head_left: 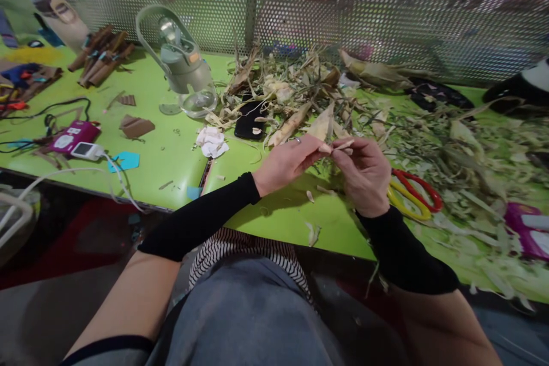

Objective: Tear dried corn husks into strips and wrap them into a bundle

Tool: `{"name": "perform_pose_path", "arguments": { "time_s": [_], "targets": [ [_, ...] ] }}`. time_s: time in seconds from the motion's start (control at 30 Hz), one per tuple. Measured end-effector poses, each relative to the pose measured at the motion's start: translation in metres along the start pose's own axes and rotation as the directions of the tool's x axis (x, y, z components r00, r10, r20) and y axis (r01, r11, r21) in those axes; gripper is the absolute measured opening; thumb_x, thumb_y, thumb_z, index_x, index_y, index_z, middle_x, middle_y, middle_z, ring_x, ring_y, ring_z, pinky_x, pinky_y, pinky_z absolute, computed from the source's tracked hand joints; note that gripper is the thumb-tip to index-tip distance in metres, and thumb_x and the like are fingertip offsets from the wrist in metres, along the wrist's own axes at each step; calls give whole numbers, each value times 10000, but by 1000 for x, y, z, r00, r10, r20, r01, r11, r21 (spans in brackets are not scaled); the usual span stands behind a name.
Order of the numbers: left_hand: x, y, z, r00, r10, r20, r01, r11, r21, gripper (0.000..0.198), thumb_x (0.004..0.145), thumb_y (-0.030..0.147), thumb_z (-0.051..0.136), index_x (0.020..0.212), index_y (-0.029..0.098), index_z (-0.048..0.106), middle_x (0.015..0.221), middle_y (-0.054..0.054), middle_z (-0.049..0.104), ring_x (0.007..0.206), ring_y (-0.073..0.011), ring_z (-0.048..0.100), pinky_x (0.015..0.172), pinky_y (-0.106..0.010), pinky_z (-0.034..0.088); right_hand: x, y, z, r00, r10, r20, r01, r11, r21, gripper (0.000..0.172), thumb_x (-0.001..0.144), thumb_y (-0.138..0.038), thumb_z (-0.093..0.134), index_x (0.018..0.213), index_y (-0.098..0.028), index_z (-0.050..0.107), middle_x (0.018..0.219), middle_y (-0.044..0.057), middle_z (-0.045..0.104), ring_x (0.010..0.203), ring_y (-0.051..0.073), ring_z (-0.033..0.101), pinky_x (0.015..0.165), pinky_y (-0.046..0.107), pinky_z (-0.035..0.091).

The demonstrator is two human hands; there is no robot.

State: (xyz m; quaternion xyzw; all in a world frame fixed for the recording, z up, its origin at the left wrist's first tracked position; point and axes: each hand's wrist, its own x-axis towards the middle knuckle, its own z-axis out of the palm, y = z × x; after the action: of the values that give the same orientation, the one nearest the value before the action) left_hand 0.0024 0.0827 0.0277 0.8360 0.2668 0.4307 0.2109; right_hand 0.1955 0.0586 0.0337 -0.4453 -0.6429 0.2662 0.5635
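Observation:
Above the near part of the green table, my left hand (pixel 281 164) and my right hand (pixel 363 176) meet fingertip to fingertip. Both are closed in a pinch on a small pale strip of dried corn husk (pixel 344 147); the fingers partly hide it. A broader pointed husk piece (pixel 322 123) stands up just behind the fingertips, and whether it is held I cannot tell. Scissors (pixel 415 194) with red and yellow handles lie beside my right wrist, their blades hidden. Behind my hands spreads a heap of husks (pixel 295 83).
Left of the heap are a black phone (pixel 250 121), a crumpled tissue (pixel 211 142) and a clear bottle (pixel 189 77) with a looped handle. Brown rolls (pixel 103 57) and a purple device (pixel 75 137) with a white cable lie farther left. A perforated metal screen (pixel 295 23) borders the back.

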Motion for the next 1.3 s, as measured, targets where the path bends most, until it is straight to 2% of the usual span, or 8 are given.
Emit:
{"name": "perform_pose_path", "arguments": {
  "time_s": [0.1,0.23,0.37,0.57,0.77,0.83,1.1,1.3],
  "targets": [
    [5,8,-2,967,-253,23,246,915,-321,172,1077,318,525,1029,181,619,947,-63,726,828,-154,678,799,-309,559,1,3,0,1000,5,11,-4,996,-87,223,905,-476,781,976,-271,730,950,22,768,841,204,716,830,403,620],
    [10,10,-3,846,-496,194,505,631,-589,133,1023,238,617,925,172,555,794,6,663,700,-90,608,722,-255,513,3,-3,1,991,-129,39,135,946,-296,120,924,-401,772,911,-282,758,907,34,779,835,235,714,799,430,605],
    [12,10,-6,770,-564,299,597,471,-649,169,1018,232,633,892,162,546,780,22,666,698,-61,610,739,-235,511,5,-13,2,949,-292,117,315,869,-382,89,968,-317,725,894,-313,773,899,43,791,890,275,735,814,473,598],
    [13,15,-9,719,-625,304,623,385,-681,158,994,170,658,875,151,557,754,60,612,658,-33,582,718,-211,498,5,-11,2,933,-301,196,358,835,-418,109,963,-348,710,868,-295,712,912,43,791,900,264,734,802,452,583],
    [15,11,-10,648,-592,479,652,106,-751,138,960,105,673,842,134,608,765,53,625,661,-36,591,876,-283,517,7,-15,0,931,-269,247,351,845,-403,143,952,-344,704,825,-287,671,901,43,780,881,257,724,800,442,582],
    [16,10,-11,649,-578,494,658,102,-746,136,935,76,688,833,132,616,777,51,629,671,-39,597,901,-297,511,8,-17,-1,937,-237,257,327,857,-398,145,943,-341,721,818,-288,671,878,41,777,842,254,719,782,441,582],
    [15,12,-18,685,-566,459,693,311,-651,192,990,114,630,835,163,529,684,66,591,613,-32,539,756,-236,497,9,-17,-3,923,-225,312,328,885,-330,86,958,-335,712,879,-301,725,899,40,794,821,249,734,755,428,594],
    [15,12,-17,680,-531,505,700,267,-662,186,927,60,666,876,166,522,697,75,595,655,-34,572,766,-236,513,8,-18,-3,929,-211,304,312,888,-338,106,964,-361,704,885,-294,732,879,41,796,790,242,733,717,409,582]
  ]
}}
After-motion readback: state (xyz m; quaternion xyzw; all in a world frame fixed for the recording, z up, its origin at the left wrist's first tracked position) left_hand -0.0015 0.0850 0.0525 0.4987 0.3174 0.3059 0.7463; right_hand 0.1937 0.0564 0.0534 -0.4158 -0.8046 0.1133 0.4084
